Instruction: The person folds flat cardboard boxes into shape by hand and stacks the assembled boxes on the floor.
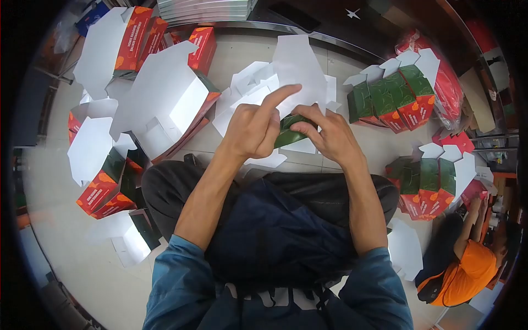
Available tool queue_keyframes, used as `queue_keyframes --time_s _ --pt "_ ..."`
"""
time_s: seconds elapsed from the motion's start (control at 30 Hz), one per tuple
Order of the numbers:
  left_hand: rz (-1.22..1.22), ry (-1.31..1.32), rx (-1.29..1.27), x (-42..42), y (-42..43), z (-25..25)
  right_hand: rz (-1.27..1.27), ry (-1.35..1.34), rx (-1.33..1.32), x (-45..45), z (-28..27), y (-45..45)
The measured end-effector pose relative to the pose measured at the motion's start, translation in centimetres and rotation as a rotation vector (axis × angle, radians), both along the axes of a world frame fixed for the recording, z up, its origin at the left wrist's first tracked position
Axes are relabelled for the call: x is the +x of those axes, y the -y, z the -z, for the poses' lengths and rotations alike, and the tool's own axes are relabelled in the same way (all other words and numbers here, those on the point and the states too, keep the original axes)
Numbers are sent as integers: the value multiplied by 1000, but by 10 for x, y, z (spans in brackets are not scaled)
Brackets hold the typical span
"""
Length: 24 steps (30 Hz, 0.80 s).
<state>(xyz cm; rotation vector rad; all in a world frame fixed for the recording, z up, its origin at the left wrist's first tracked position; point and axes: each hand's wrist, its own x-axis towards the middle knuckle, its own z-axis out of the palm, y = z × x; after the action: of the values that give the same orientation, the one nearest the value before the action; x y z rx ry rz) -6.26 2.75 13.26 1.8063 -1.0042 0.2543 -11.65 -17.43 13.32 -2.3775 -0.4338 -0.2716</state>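
In front of my crossed legs I hold a partly folded cardboard box (pixel 290 137), green outside and white inside, with its tall white panel standing up away from me. My left hand (pixel 250 127) is closed at the box's left side, its index finger stretched out over the white panel. At the right side, my right hand (pixel 331 135) pinches the green edge between thumb and fingers. Below and behind it lie white unfolded cardboard pieces (pixel 242 104), partly hidden by my hands.
Open red and green boxes (pixel 165 115) crowd the floor at left. Rows of folded boxes stand at right, one upper (pixel 393 99) and one lower (pixel 423 181). A co-worker in an orange shirt (pixel 467 272) sits at far right. A stack of flat sheets (pixel 203 10) lies at the back.
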Motion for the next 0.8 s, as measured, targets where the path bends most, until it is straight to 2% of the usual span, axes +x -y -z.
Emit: queue_keyframes --time_s 0.17,0.33,0.37,0.47,0.57,0.67,0.8 --pt "24 97 -107 1 2 2 57 83 -102 -3 -6 -7" --pt "-20 190 -115 3 2 3 -31 -12 -189 -7 -14 -8" --pt "-35 158 -109 2 3 2 -39 -21 -195 -8 -13 -7" --pt "-85 40 -108 2 4 0 47 124 77 -1 3 -4" --pt "-107 -73 -133 1 8 2 119 145 162 2 9 -10" --pt "-137 -187 -104 -2 8 -7 76 190 149 1 11 -14" --pt "-121 -197 -92 -2 4 -5 -40 141 142 0 9 -15"
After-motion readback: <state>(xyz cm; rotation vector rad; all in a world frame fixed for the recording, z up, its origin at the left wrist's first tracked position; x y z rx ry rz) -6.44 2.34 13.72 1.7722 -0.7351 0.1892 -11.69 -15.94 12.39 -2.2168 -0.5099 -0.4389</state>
